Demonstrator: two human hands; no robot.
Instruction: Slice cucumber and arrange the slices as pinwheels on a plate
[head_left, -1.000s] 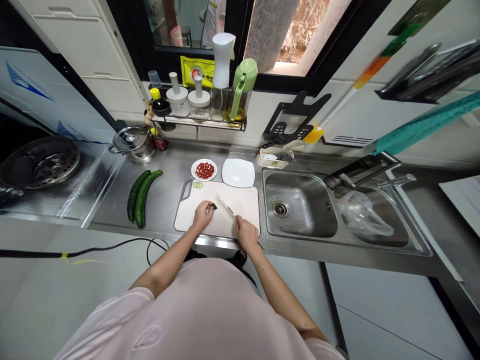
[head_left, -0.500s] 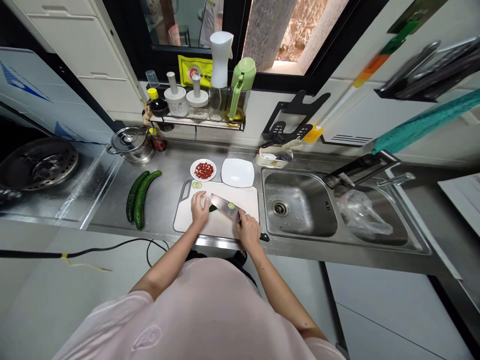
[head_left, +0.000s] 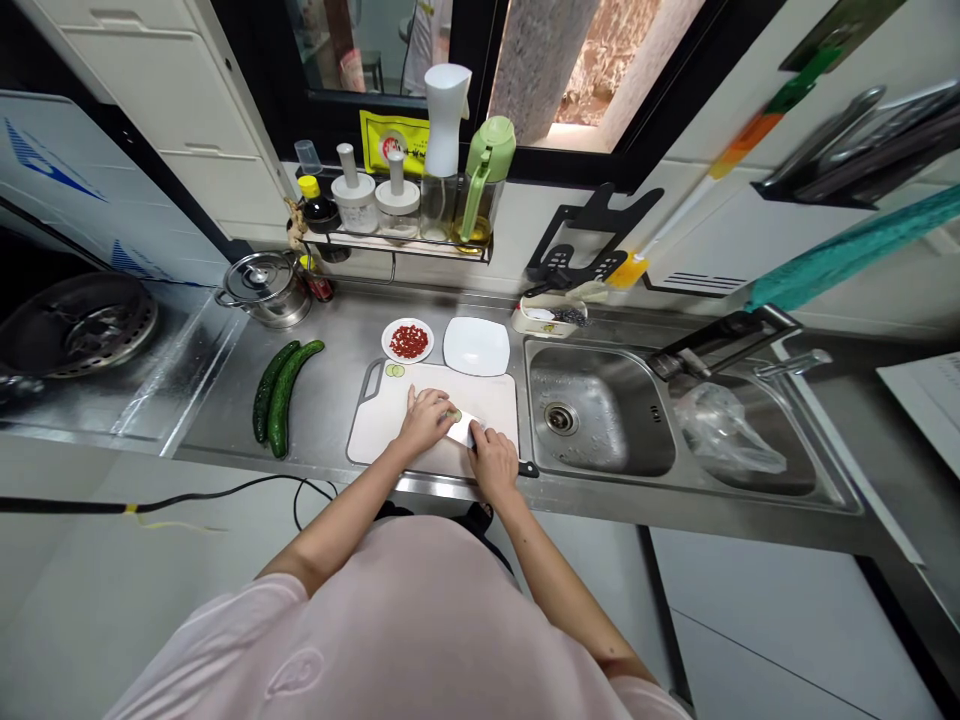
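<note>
My right hand (head_left: 495, 462) is wrapped round the handle of a knife, whose blade (head_left: 463, 428) lies over the white cutting board (head_left: 375, 425). My left hand (head_left: 427, 418) reaches across the blade, its fingertips closed at a cucumber slice (head_left: 455, 415) on it. Cucumber slices (head_left: 395, 370) rest at the board's upper left. Behind the board stand a plate of chopped red pieces (head_left: 409, 341) and a white square plate (head_left: 476, 347). The dark piece seen earlier is hidden beneath my left hand.
Two whole cucumbers (head_left: 283, 398) lie left of the board, near a lidded pot (head_left: 264, 287). Another black handle (head_left: 529, 469) sticks out at the board's right edge. Beyond it is a sink (head_left: 600, 410). A rack (head_left: 397, 245) holds bottles and jars.
My left hand has moved right, from beside the knife tip onto the blade at the cucumber slice. The knife has shifted slightly and is now partly covered.
</note>
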